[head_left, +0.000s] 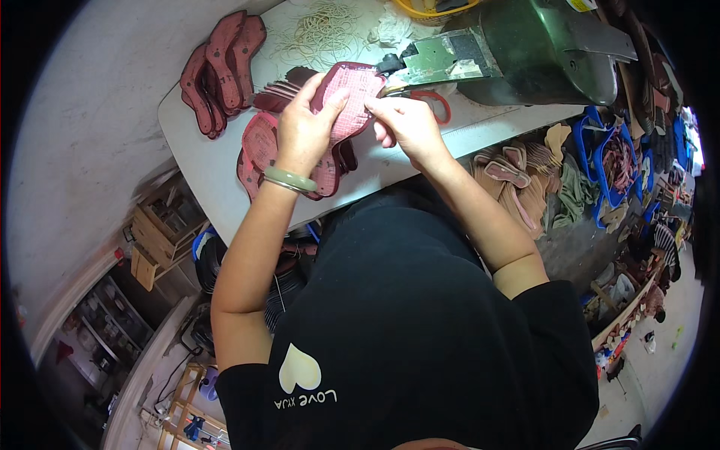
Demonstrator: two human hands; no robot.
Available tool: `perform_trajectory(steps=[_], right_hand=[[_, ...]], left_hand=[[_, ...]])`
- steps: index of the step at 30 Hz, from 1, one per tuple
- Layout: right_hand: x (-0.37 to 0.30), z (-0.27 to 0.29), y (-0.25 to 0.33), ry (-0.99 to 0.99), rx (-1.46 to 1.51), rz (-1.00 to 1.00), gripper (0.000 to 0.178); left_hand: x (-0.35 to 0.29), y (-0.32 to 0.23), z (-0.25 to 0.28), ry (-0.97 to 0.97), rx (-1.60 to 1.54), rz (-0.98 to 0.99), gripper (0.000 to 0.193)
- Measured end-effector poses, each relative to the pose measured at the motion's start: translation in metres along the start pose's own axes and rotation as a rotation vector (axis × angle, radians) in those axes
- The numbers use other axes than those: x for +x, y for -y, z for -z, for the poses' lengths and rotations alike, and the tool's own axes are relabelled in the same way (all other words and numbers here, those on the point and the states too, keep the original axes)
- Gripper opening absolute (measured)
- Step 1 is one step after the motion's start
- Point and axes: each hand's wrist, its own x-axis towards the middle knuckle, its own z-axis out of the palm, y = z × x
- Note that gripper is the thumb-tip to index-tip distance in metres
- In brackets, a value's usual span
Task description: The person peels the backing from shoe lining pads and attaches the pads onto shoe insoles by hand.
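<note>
My left hand (307,129) grips a sole-shaped shoe piece (351,94) with a pink woven face and a dark red rim, its thumb on the face. It is held tilted up above the table. My right hand (409,126) pinches the piece's right edge between thumb and forefinger, with the other fingers curled. Anything small in that pinch is hidden. Under my left hand lie more pink and red sole pieces (260,139). Just beyond the held piece is the narrow arm (439,58) of a green machine, with a black part at its tip.
The machine's rounded green body (529,49) stands on the right of the white table (195,157). Stacked red soles (232,64) lie at the left, tangled cord (322,31) at the back. A red loop handle (441,109) sits behind my right hand. Blue baskets (611,161) stand on the right.
</note>
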Motion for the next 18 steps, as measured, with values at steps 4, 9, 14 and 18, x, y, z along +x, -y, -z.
perform_trajectory(steps=[4, 9, 14, 18], right_hand=[[-0.003, -0.001, -0.022, -0.113, -0.034, 0.284, 0.025], [-0.020, -0.012, -0.054, 0.038, -0.201, 0.271, 0.021], [-0.010, -0.012, -0.073, -0.027, -0.116, 0.359, 0.021], [-0.011, -0.017, -0.073, -0.031, -0.016, 0.362, 0.020]], left_hand=[[-0.011, 0.003, -0.016, -0.093, -0.066, -0.066, 0.043], [-0.016, 0.001, -0.029, -0.191, -0.074, -0.074, 0.043], [-0.007, -0.002, -0.029, -0.197, -0.040, -0.083, 0.044], [-0.001, 0.004, -0.030, -0.276, -0.075, -0.132, 0.043]])
